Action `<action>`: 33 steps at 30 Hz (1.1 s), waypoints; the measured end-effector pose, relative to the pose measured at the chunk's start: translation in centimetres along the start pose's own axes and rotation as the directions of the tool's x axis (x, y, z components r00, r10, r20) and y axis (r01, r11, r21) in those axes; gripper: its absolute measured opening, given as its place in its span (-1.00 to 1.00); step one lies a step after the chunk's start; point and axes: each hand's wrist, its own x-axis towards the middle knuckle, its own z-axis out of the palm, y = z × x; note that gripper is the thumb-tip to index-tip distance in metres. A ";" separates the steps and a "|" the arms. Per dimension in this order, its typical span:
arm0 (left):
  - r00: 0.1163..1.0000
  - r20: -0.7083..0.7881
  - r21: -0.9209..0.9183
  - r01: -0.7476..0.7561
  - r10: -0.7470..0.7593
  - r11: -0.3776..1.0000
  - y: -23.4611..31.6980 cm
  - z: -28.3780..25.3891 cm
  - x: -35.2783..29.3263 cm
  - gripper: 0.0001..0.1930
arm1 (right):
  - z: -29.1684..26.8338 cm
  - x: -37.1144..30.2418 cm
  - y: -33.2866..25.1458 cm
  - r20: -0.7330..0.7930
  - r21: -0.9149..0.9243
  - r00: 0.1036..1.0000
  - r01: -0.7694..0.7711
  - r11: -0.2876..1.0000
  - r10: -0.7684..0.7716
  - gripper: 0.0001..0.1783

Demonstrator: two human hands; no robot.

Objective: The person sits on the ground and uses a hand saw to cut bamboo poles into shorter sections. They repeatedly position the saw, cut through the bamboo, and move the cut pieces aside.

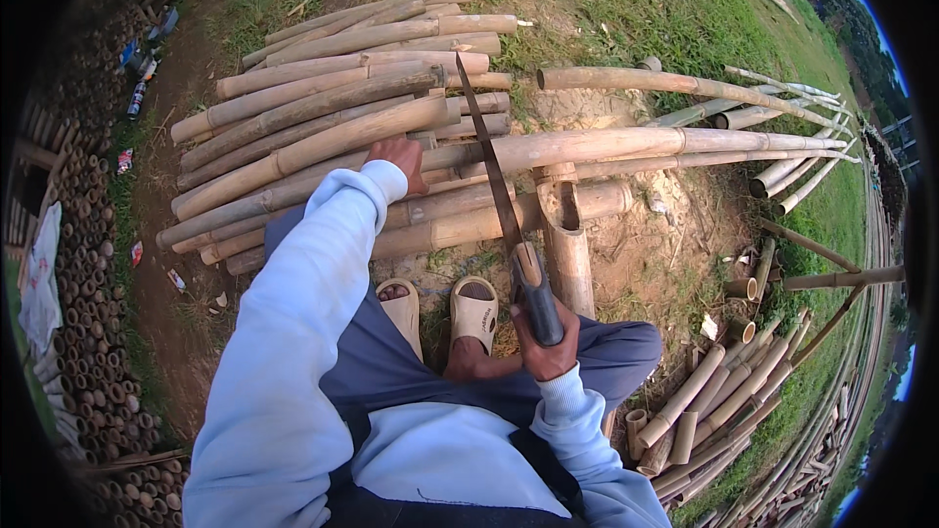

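My right hand (551,344) is closed around the dark handle of a handsaw (491,158). The saw's long, brownish blade points away from me and lies across a long bamboo pole (606,144). To the left of the blade, my left hand (399,164) is closed on the same pole, its fingertips partly hidden. Just right of the blade, the pole passes over a thick bamboo post (565,244) with an open notch cut in its upper end. Many cut bamboo lengths (313,112) lie side by side under and beyond my left hand.
More long poles (685,83) stretch to the right. Short bamboo pieces (719,401) are piled at the lower right near a pole frame (841,279). Stacked bamboo with round cut ends (98,332) lines the left. My sandals (473,313) rest on the ground between my knees.
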 end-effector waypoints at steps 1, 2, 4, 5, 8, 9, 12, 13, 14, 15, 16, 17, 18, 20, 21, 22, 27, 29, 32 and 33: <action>1.000 0.027 -0.015 -0.006 0.007 1.000 0.5 -0.7 -0.2 -0.54 | -1.3 -3.4 -0.5 0.016 -0.044 0.999 -0.026 0.999 0.027 -0.71; 0.999 0.042 -0.028 -0.005 0.006 1.000 0.6 -0.8 -0.7 -0.54 | -2.2 -6.1 -2.1 0.037 -0.075 0.999 -0.009 0.997 0.012 -0.68; 1.000 -0.023 -0.044 -0.022 0.021 0.999 0.6 -0.4 -0.8 -0.55 | -2.4 -6.8 -3.5 0.047 -0.066 0.998 0.046 0.997 -0.043 -0.65; 0.999 -0.023 -0.042 -0.024 0.023 0.999 0.8 -0.9 -0.7 -0.55 | -2.3 -6.2 -3.3 0.032 -0.062 0.999 0.035 0.997 -0.033 -0.65; 1.000 0.019 -0.064 -0.006 0.008 0.998 0.8 -1.0 -0.5 -0.56 | 0.3 0.3 0.4 -0.019 -0.047 0.999 0.039 0.998 -0.040 -0.77; 0.999 0.034 -0.075 -0.007 0.009 0.997 0.8 -0.9 0.0 -0.56 | 1.9 3.6 1.2 -0.092 -0.021 0.992 0.080 0.997 -0.082 -0.80; 0.998 0.055 -0.080 -0.018 0.023 0.997 0.8 -1.0 0.7 -0.57 | 3.2 8.4 1.3 -0.073 -0.038 0.989 0.124 0.991 -0.127 -0.81; 0.998 0.053 -0.068 -0.019 0.023 0.998 1.0 -1.0 0.6 -0.58 | 2.8 8.1 1.2 -0.053 -0.050 0.993 0.102 0.994 -0.104 -0.80; 0.998 0.053 -0.056 -0.021 0.023 0.998 1.1 -1.0 0.5 -0.58 | 2.4 7.9 1.1 -0.034 -0.062 0.996 0.077 0.995 -0.079 -0.79; 0.998 0.057 -0.047 -0.007 0.010 0.999 0.8 -0.9 0.1 -0.58 | 1.9 5.1 0.4 -0.071 -0.051 0.992 0.096 0.994 -0.100 -0.76; 0.999 0.029 -0.037 -0.020 0.021 0.999 0.3 -1.2 0.1 -0.56 | 0.7 1.9 1.0 -0.017 -0.020 1.000 0.000 1.000 0.000 -0.71; 0.999 0.017 -0.033 -0.027 0.027 0.999 0.1 -0.9 -0.2 -0.54 | -0.7 -1.6 0.3 0.019 -0.076 0.999 0.030 0.997 -0.028 -0.67; 0.999 0.005 -0.035 -0.040 0.040 0.999 0.2 -0.6 -0.5 -0.52 | -2.2 -5.2 -0.9 0.034 -0.107 0.999 -0.038 0.994 0.042 -0.64; 0.999 -0.007 -0.063 -0.048 0.047 0.997 0.4 -0.6 -0.4 -0.54 | -3.4 -8.8 -2.9 0.011 -0.165 0.997 -0.071 0.984 0.074 -0.64; 0.999 -0.011 -0.059 -0.043 0.042 0.997 0.5 -0.8 -0.3 -0.53 | -3.2 -8.1 -2.8 0.015 -0.135 0.999 -0.044 0.990 0.046 -0.64; 0.999 -0.015 -0.057 -0.040 0.040 0.998 0.6 -0.9 -0.3 -0.53 | -2.8 -6.7 -2.5 0.017 -0.107 1.000 -0.017 0.994 0.019 -0.65; 0.998 0.055 -0.075 -0.027 0.032 0.997 0.7 -1.6 0.4 -0.56 | 2.5 7.3 0.7 -0.065 -0.042 0.997 0.043 0.998 -0.045 -0.74; 0.997 0.066 -0.071 -0.043 0.048 0.997 0.5 -1.6 0.9 -0.57 | 2.4 8.0 1.4 -0.023 -0.029 0.999 0.031 0.999 -0.032 -0.73; 0.998 0.046 -0.055 -0.047 0.050 0.997 0.1 -0.9 0.8 -0.58 | 1.1 2.3 1.0 -0.005 -0.038 1.000 -0.013 0.999 0.013 -0.72; 0.999 0.025 -0.046 -0.039 0.040 0.998 0.1 -1.1 -0.2 -0.59 | 0.1 -1.3 0.4 0.007 -0.052 1.000 -0.030 0.998 0.030 -0.71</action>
